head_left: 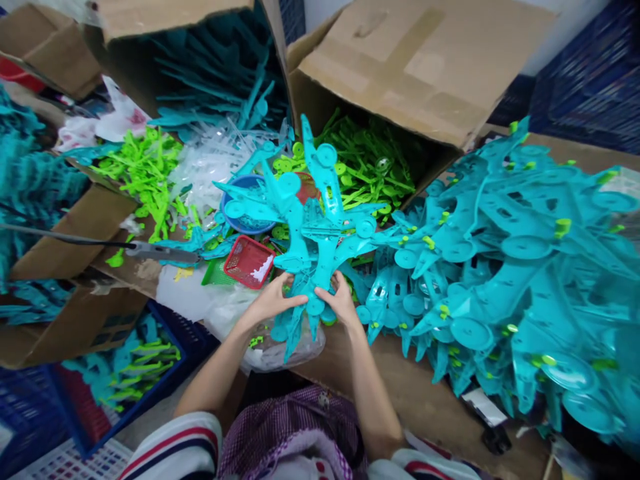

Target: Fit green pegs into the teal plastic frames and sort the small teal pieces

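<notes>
At the middle of the cluttered bench, both hands had it: the left hand (273, 301) was clamped on the near-left edge of the teal plastic frame (316, 230), and the right hand (343, 300) was pinched on its near-right edge, fingers wrapped tight (no daylight between skin and plastic). The frame stood tilted up, its arms fanning out above a blue bowl (239, 212). Just left sat a small red basket (249, 261). To the right sprawled a big pile of teal parts (505, 253); far behind was a cardboard box (400, 73) of green pieces (370, 160).
</notes>
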{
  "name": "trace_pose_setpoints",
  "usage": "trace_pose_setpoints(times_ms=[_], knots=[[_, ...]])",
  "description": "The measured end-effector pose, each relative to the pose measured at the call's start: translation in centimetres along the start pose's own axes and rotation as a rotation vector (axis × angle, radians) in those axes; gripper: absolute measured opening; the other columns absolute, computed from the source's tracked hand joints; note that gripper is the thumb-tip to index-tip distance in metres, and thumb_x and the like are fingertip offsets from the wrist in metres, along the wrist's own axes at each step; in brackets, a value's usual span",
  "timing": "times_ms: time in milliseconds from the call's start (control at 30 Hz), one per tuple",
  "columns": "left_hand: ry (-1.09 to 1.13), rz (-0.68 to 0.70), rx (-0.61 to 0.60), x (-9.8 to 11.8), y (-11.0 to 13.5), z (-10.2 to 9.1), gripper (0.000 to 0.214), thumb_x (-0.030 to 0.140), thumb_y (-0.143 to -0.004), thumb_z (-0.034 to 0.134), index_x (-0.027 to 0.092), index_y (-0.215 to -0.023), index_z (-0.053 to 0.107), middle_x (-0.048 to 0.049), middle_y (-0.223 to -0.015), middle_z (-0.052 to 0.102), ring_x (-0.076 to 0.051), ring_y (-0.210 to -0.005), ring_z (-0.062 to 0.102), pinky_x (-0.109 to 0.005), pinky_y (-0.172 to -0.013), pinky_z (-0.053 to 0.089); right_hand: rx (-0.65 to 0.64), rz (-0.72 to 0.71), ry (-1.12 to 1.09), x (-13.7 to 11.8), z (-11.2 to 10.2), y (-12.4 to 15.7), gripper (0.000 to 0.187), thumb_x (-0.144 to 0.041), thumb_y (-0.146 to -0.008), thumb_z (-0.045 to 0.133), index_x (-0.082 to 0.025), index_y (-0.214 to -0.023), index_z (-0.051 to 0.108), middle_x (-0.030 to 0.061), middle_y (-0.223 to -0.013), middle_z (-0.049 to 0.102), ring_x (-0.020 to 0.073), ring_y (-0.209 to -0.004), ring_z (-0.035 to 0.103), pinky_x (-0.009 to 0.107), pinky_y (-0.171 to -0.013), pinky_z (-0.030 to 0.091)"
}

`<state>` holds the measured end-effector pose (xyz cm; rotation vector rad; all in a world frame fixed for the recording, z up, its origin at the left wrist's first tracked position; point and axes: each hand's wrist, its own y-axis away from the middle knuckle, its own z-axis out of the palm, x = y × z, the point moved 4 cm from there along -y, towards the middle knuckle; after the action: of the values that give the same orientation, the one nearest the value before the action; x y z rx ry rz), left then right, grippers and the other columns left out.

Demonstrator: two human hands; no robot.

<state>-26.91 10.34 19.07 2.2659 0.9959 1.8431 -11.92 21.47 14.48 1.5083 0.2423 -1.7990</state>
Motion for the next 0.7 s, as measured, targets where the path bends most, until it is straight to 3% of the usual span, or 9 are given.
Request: trace_pose_setpoints(times_ms=[133,233,333,400,567,700], knots=[[0.259,-0.015,0.066,0.1,2.1,0.6,0.07,0.051,-0.055,0.089,0.016,-0.111,0.065,-0.0137,-0.119,0.069,-0.036,-0.122,0.06,-0.046,-0.104,0.049,-0.098,0.036,-0.016,-0.6,1.3,1.0,0.058,-0.045,-0.065,0.083,-0.024,-0.112,0.057,0.0072,-0.12,0.068,0.0263,-0.115,0.063,0.043,-0.102,0.05],[0.51,-0.117,0.008,0.4,1.7,1.2,0.076,0.047,-0.05,0.091,0.016,-0.116,0.066,-0.0142,-0.117,0.072,-0.037,-0.118,0.064,-0.043,-0.097,0.055,-0.116,0.02,-0.006,-0.6,2.5,0.8,0.059,-0.05,-0.068,0.079,-0.024,-0.115,0.055,0.0068,-0.12,0.067,0.0256,-0.114,0.063,0.041,-0.102,0.05],[0.537,-0.223,-0.045,0.5,1.3,1.0,0.07,0.035,-0.045,0.093,0.014,-0.107,0.07,-0.013,-0.102,0.077,-0.037,-0.102,0.071,-0.04,-0.082,0.06,-0.143,-0.054,0.124,-1.0,3.1,0.7,0.055,-0.051,-0.074,0.073,-0.023,-0.118,0.056,0.0072,-0.124,0.062,0.0241,-0.119,0.057,0.04,-0.106,0.046],[0.534,-0.215,-0.037,0.3,1.9,0.8,0.066,0.029,-0.044,0.093,0.013,-0.105,0.071,-0.0122,-0.097,0.078,-0.035,-0.092,0.073,-0.038,-0.074,0.061,-0.156,-0.117,0.284,-1.4,2.9,1.3,0.047,-0.048,-0.076,0.071,-0.022,-0.114,0.06,0.0078,-0.124,0.057,0.0243,-0.122,0.053,0.041,-0.11,0.041],[0.599,-0.254,-0.014,-2.9,6.6,2.6,0.054,0.028,-0.05,0.09,0.012,-0.099,0.073,-0.0135,-0.095,0.078,-0.031,-0.082,0.074,-0.038,-0.071,0.059,-0.307,-0.132,0.637,-1.3,2.2,6.6,0.037,-0.044,-0.09,0.057,-0.02,-0.118,0.056,0.0098,-0.117,0.052,0.025,-0.118,0.051,0.044,-0.106,0.042],[0.661,-0.35,0.075,-6.2,10.8,5.0,0.054,0.026,-0.043,0.092,0.013,-0.092,0.075,-0.0138,-0.093,0.078,-0.035,-0.085,0.074,-0.041,-0.073,0.059,-0.384,-0.072,0.787,0.4,2.1,11.0,0.036,-0.044,-0.088,0.059,-0.019,-0.113,0.054,0.01,-0.112,0.052,0.026,-0.112,0.052,0.045,-0.1,0.046]])
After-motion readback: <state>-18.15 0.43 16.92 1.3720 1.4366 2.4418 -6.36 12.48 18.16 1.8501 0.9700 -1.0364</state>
